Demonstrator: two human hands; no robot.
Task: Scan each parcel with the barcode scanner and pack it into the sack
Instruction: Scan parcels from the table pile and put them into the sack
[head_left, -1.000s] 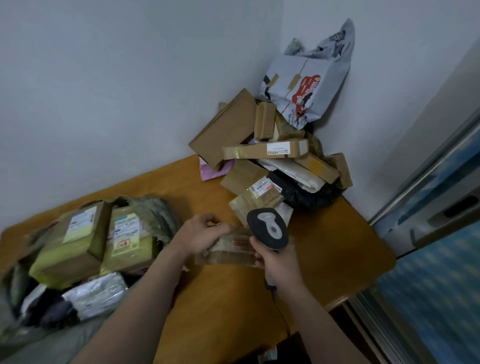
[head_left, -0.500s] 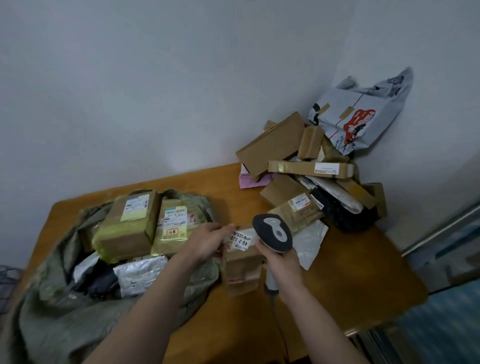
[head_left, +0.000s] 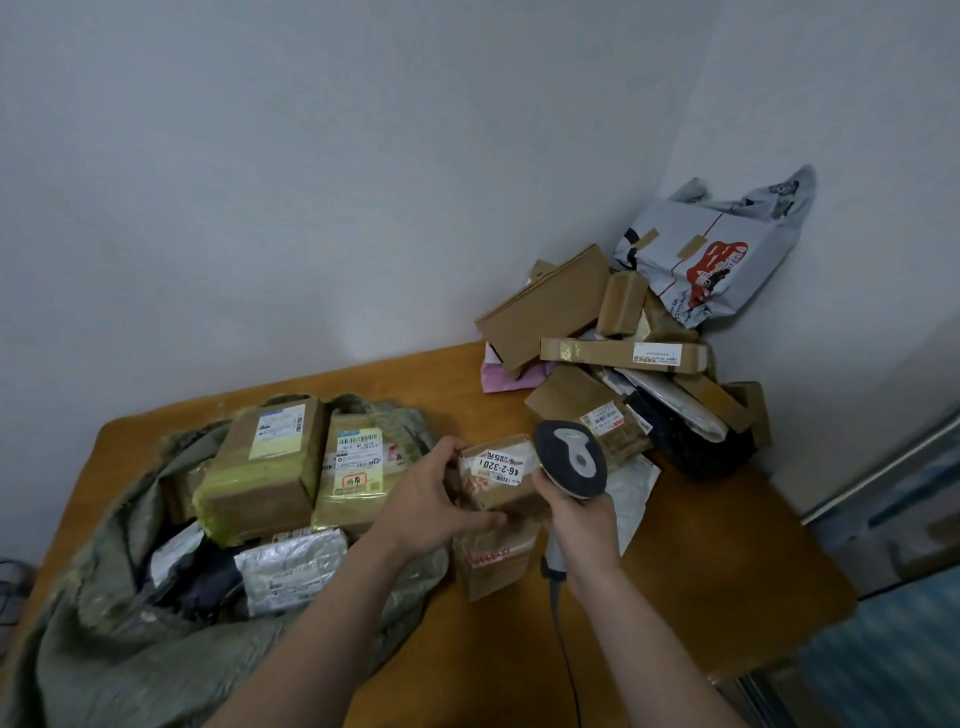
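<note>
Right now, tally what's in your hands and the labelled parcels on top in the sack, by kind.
Boxes in the sack: 2
Silver bags in the sack: 1
Held box, left hand: 1
Scanner, right hand: 1
Total: 5

Bare left forearm (head_left: 322, 623), bare right forearm (head_left: 654, 639), left hand (head_left: 436, 506), right hand (head_left: 582, 525), uncovered along their whole visible length

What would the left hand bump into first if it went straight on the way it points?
Probably the barcode scanner: the left hand, gripping the labelled parcel, points toward its head, held in the right hand. Depth is unclear, though.
</note>
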